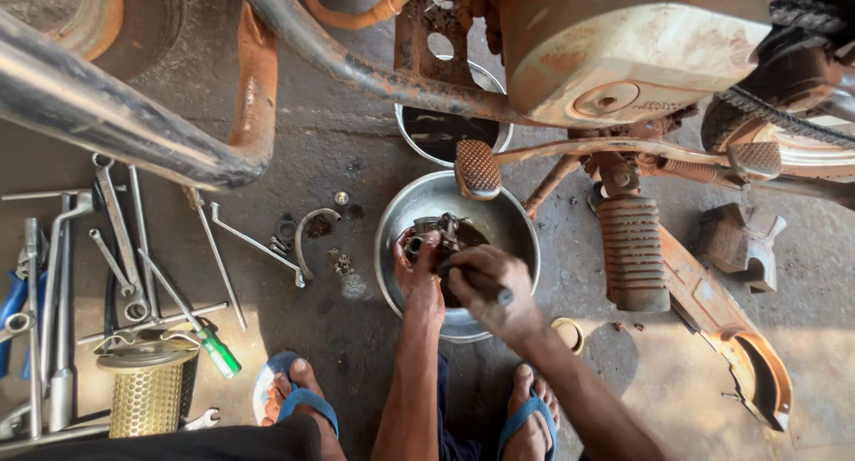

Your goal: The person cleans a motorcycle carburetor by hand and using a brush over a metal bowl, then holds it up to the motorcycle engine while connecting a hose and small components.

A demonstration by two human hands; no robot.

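Left hand (419, 269) fingers curled around grimy dark metal engine part (438, 232) inside round steel bowl (512, 220) on concrete floor, right hand (485, 283) clenched on dark-handled tool (485, 287) touching part.

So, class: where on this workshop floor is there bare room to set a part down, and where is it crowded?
Bare floor lies right of the footpeg, beyond the rusty chain cover, and between the steel bowl and the small loose parts. The far left is crowded with spanners. Both hands, left and right, fill the bowl.
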